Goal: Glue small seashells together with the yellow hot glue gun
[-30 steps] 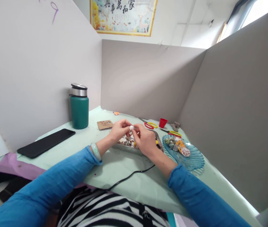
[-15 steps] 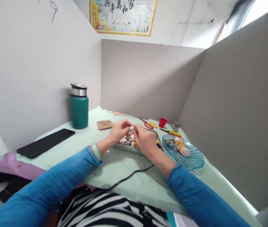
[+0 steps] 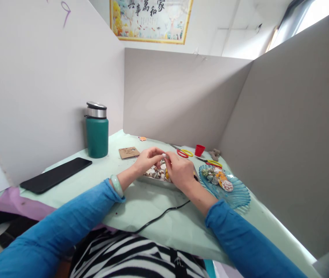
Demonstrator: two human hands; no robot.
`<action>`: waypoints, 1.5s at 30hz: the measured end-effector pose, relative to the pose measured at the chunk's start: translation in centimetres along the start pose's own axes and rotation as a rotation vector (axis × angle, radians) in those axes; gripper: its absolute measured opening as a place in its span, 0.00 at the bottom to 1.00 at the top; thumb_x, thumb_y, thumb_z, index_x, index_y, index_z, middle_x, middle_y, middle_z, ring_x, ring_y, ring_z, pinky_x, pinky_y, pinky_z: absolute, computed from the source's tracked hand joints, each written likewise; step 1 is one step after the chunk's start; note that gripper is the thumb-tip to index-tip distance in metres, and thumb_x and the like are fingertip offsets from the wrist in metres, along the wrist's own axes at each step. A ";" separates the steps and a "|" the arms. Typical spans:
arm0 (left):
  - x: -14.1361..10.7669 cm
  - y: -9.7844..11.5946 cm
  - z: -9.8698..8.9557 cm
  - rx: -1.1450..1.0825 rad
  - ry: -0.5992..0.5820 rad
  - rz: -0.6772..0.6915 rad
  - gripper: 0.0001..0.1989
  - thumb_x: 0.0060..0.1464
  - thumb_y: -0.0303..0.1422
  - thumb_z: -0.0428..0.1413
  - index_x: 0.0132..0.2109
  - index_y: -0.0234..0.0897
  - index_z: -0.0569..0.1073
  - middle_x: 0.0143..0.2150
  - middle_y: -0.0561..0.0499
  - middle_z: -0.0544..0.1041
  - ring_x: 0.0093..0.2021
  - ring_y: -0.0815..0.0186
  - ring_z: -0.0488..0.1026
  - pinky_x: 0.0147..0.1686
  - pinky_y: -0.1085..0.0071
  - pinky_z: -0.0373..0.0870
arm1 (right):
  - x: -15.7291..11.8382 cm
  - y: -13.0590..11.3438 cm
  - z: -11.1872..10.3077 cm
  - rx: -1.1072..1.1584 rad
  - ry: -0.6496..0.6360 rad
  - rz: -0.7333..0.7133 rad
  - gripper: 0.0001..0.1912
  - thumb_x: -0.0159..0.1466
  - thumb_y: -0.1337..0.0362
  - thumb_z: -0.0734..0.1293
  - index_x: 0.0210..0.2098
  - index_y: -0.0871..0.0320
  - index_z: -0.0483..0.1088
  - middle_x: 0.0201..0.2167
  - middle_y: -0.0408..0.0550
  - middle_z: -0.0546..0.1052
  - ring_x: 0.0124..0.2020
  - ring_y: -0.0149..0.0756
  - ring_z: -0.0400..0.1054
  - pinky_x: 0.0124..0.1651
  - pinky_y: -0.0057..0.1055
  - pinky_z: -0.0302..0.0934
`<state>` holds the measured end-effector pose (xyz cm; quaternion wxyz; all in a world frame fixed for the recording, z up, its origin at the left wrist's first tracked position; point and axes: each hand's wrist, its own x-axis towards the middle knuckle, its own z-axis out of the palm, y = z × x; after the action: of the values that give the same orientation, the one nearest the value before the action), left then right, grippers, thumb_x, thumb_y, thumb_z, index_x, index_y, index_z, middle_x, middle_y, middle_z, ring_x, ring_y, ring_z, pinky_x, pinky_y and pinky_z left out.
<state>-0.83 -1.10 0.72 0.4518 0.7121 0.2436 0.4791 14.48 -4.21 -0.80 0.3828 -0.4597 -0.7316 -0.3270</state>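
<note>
The left hand point(image 3: 145, 161) and right hand point(image 3: 181, 169) pinch a small white piece point(image 3: 164, 155) between their fingers point(image 3: 156, 151); the tray point(image 3: 161, 182) lies below them. Probably light, perhaps brittle, it should suit a gentle hold from opposite sides.

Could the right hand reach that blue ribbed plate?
Probably yes: the right hand is near the blue ribbed plate, with only the low metal tray showing between, though that hand holds a small white piece.

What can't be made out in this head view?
All in the head view:
White piece: too small, partly covered by left hand and right hand.
Metal tray: far side partly hidden behind the hands.
Black cable: disappears behind right forearm.
Wall picture: top cut off by frame edge.
</note>
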 end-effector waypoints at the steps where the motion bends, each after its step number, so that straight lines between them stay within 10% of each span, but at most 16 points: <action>1: 0.0 0.0 0.0 -0.014 0.002 -0.007 0.16 0.47 0.38 0.57 0.39 0.30 0.69 0.27 0.51 0.73 0.21 0.73 0.69 0.22 0.75 0.68 | 0.0 0.0 0.0 0.011 -0.004 0.002 0.13 0.65 0.61 0.56 0.41 0.58 0.68 0.28 0.44 0.77 0.25 0.30 0.67 0.28 0.28 0.47; 45: 0.4 -1.2 -0.6 -0.220 -0.024 -0.128 0.20 0.43 0.37 0.62 0.42 0.30 0.70 0.32 0.47 0.75 0.28 0.71 0.72 0.32 0.71 0.71 | 0.1 0.0 -0.3 0.398 -0.052 0.266 0.08 0.60 0.61 0.61 0.37 0.57 0.67 0.31 0.45 0.76 0.27 0.32 0.69 0.32 0.27 0.58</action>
<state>-1.08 0.04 -0.10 0.5594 0.6470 0.2291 0.4648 14.53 -4.37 -0.59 0.4866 -0.4757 -0.7242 -0.1113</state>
